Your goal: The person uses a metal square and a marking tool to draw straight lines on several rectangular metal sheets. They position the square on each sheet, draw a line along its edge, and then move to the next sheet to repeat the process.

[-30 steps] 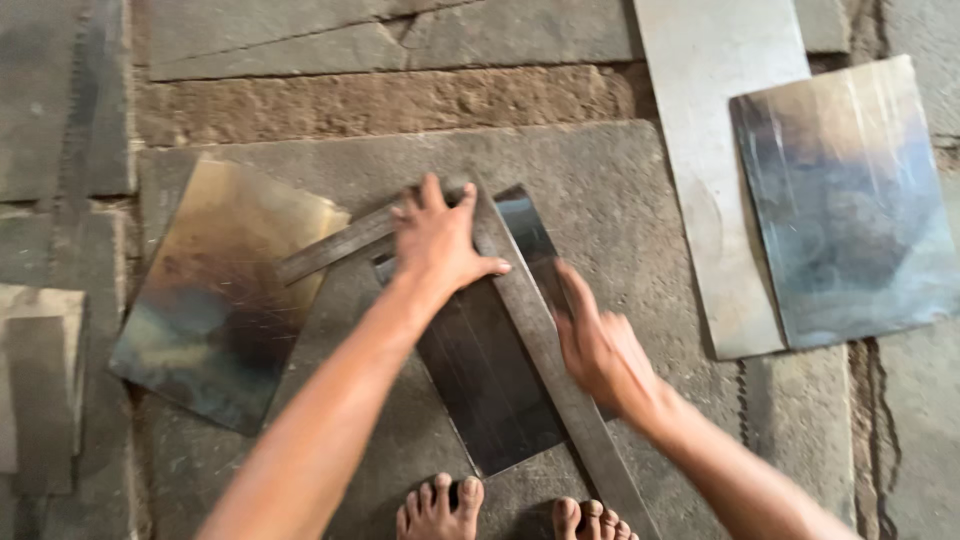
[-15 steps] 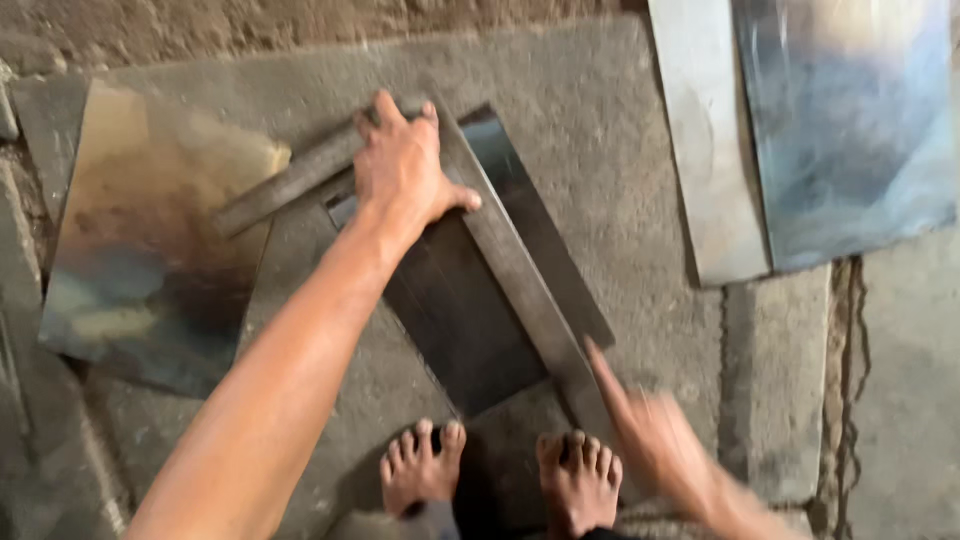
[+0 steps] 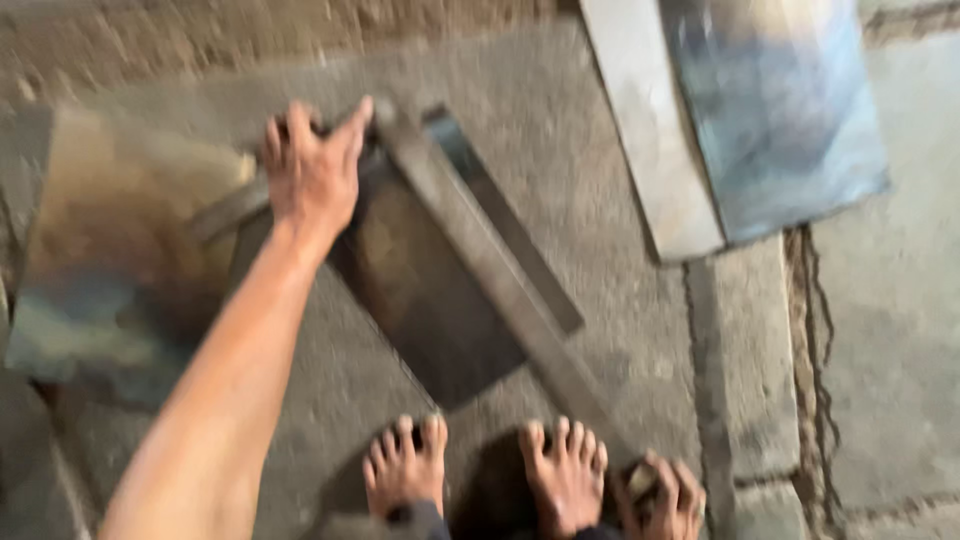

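Note:
My left hand (image 3: 312, 172) presses down on the corner of an L-shaped metal square, fingers hooked over its top edge. The square's long arm (image 3: 490, 275) runs diagonally down to the right, and its short arm (image 3: 222, 212) points left. Under it lies a dark metal sheet (image 3: 430, 310) on the stone floor. My right hand (image 3: 668, 497) is low at the bottom edge, by the lower end of the long arm, with its fingers curled. Blur hides whether it grips anything. My bare feet (image 3: 405, 465) (image 3: 565, 472) stand just below the dark sheet.
A shiny, tarnished metal sheet (image 3: 105, 250) lies to the left, partly under the square's short arm. At the upper right a pale metal strip (image 3: 640, 130) lies beside a bluish sheet (image 3: 790, 110). Cracks and joints (image 3: 805, 340) run through the stone floor on the right.
My right hand has left the long arm's middle and dropped to its lower end near my feet. My left hand stays on the square's corner. The view has shifted down and right.

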